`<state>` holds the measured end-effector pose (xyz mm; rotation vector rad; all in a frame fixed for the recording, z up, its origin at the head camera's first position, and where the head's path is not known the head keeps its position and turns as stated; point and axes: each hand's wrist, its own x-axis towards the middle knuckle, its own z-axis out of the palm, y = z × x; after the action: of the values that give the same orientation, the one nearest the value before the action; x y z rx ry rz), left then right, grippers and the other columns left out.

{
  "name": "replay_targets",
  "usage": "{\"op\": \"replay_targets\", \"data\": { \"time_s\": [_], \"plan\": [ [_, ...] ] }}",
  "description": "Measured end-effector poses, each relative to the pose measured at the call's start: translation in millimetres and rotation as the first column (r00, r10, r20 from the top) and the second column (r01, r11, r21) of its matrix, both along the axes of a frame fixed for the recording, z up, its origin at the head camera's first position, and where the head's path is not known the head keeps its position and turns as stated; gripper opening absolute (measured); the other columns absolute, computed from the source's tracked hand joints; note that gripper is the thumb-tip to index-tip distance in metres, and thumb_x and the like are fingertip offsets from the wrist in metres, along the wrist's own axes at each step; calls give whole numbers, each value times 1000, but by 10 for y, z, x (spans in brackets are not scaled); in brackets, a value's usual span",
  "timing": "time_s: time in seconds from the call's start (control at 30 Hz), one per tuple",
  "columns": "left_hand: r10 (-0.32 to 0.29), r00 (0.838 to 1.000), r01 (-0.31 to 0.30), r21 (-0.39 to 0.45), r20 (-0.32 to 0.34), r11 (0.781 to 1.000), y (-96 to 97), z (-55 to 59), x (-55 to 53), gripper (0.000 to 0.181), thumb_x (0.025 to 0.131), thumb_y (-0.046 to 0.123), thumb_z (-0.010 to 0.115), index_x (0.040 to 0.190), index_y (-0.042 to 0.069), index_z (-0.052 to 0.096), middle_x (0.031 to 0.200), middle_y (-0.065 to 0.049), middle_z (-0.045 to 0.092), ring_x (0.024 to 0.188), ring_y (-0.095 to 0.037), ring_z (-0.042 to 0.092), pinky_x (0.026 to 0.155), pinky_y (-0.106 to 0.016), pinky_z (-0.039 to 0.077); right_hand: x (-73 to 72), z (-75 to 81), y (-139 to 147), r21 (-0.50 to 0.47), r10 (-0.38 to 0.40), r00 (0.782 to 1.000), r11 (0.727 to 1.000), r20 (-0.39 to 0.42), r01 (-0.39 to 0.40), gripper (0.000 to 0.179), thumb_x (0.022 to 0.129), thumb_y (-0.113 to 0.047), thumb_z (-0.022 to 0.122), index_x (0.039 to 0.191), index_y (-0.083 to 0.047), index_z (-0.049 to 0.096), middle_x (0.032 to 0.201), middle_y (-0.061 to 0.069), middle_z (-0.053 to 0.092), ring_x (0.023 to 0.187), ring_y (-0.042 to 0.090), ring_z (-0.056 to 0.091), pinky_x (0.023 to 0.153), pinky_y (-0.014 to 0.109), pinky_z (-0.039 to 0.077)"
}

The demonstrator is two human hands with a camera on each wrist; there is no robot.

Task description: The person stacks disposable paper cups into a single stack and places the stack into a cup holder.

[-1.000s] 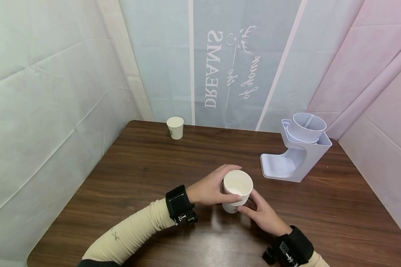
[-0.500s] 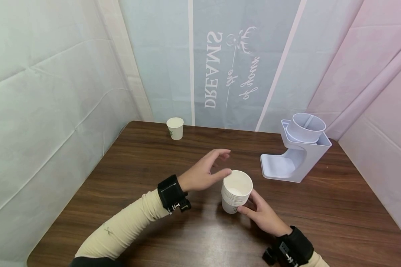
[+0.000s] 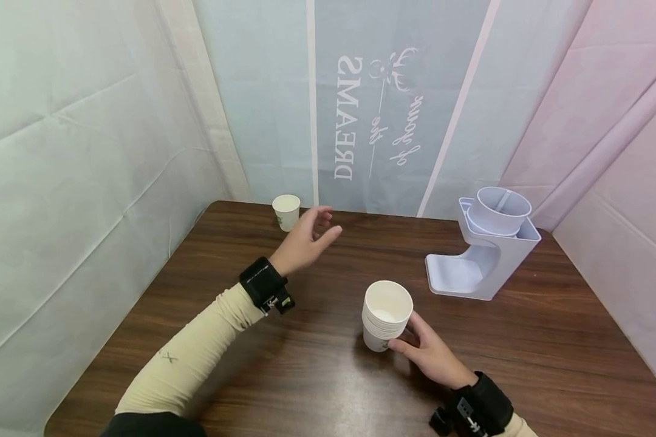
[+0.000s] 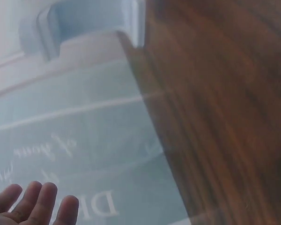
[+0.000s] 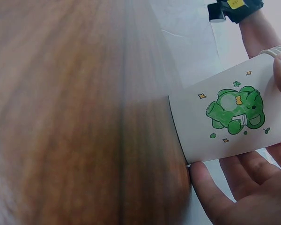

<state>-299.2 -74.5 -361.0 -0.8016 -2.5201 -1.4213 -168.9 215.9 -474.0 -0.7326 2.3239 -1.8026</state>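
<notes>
A stack of white paper cups (image 3: 387, 309) stands upright near the table's middle, its several rims nested together. My right hand (image 3: 434, 355) grips the stack low on its right side, thumb in front and fingers round behind. In the right wrist view, the lowest cup (image 5: 234, 110) bears a green bear print. My left hand (image 3: 306, 240) is in the air, holding nothing, its fingers loosely bent and thumb apart. Just behind and left of it, a single white paper cup (image 3: 287, 212) stands by the back edge; I cannot tell whether they touch.
A pale lilac plastic stand (image 3: 489, 261) with a round cup-like holder (image 3: 500, 210) on top occupies the back right. Brown wooden table (image 3: 240, 388) lies under everything. Printed fabric (image 3: 393, 121) hangs along the back edge, and pale cloth walls flank both sides.
My left hand has let go of the cup stack and moved back and left, close to the single cup. My right hand stays on the stack, which has not moved.
</notes>
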Motion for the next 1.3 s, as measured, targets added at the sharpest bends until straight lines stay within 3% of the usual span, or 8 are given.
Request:
{"op": "replay_targets", "data": {
  "time_s": [0.27, 0.4, 0.67, 0.9, 1.07, 1.3],
  "plan": [
    [119, 992, -121, 22, 50, 992, -150, 57, -279, 59, 107, 31, 55, 151, -2, 36, 140, -21, 49, 131, -33, 49, 103, -47, 46, 6, 1, 1, 10, -10, 1000, 1000, 8, 10, 72, 98, -5, 67, 156, 3, 26, 150, 27, 43, 129, -4, 47, 101, 23, 47],
    [201, 978, -202, 13, 49, 979, -218, 50, -451, 60, 106, 33, 55, 151, -2, 35, 142, -23, 47, 132, -35, 47, 108, -47, 42, 11, -6, 4, 5, -12, 1000, 1000, 17, 12, 72, 98, -5, 66, 156, 3, 25, 150, 27, 42, 129, -3, 48, 101, 23, 48],
    [411, 910, -413, 27, 59, 911, -436, -135, -784, 64, 103, 32, 61, 150, -2, 35, 144, -24, 44, 131, -38, 46, 108, -47, 41, 31, -11, -7, -18, 2, 1000, 1000, 25, -1, 73, 98, -4, 66, 156, 6, 23, 149, 30, 42, 128, -3, 49, 101, 22, 47],
    [541, 840, -537, -71, 39, 840, -509, -241, -1005, 74, 98, 38, 65, 153, -2, 34, 148, -24, 42, 137, -37, 42, 112, -52, 36, 30, -10, 7, -10, -2, 1000, 1000, 16, 2, 72, 98, -4, 66, 156, 6, 24, 149, 30, 43, 128, -3, 49, 100, 22, 47],
    [589, 805, -577, -139, 70, 805, -551, -293, -1120, 84, 95, 42, 67, 156, -2, 29, 154, -26, 35, 141, -42, 36, 115, -57, 30, 24, -17, -2, -16, 5, 1000, 1000, 11, -5, 71, 98, -4, 66, 156, 5, 24, 148, 29, 43, 128, -2, 49, 101, 23, 48],
    [599, 788, -570, -199, 145, 798, -576, -398, -1214, 97, 94, 45, 68, 160, -2, 15, 161, -27, 24, 146, -43, 29, 118, -56, 26, 15, -16, -2, -13, -2, 1000, 1000, 15, 2, 72, 98, -4, 67, 156, 5, 25, 148, 29, 44, 126, -1, 51, 100, 23, 48]
  ]
}}
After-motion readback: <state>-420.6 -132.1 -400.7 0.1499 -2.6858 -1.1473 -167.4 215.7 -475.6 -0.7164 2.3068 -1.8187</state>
